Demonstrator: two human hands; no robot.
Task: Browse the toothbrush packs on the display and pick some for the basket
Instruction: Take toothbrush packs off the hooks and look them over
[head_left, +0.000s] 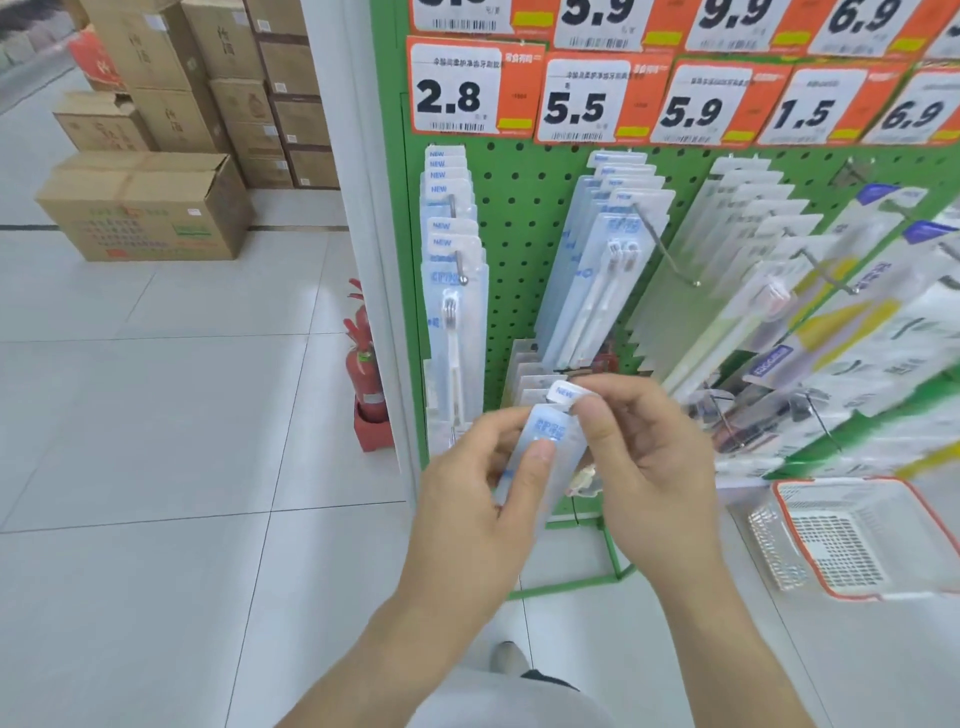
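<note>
Head view: a single toothbrush pack (540, 447) held up in front of the green pegboard display (519, 234), below the hanging rows and well left of the basket (852, 535) down at the right on the floor. Left hand (467, 499) wrapped round the pack's lower body, thumb pressed flat on the printed front, fingers curled behind. Right hand (644, 447) pinching the white top tab marked NEW between thumb and forefinger, other fingers folded loosely. Both holds narrow and closed on the same pack.

Probably very light: thin clear blister over a card back, stiff along its length but easy to flex or crease if squeezed across the middle. Glossy plastic, likely a little slippery, so better taken by the flat card edges or the hang tab than by the bulged blister. Not fragile in any real sense; a drop into the basket should do no harm.

More packs (454, 291) on the hooks under the price tags (457, 88), the right-hand rows blurred. Basket showing no packs in its visible part. Cardboard boxes (145, 208) and a fire extinguisher (363, 364) off to the left.
</note>
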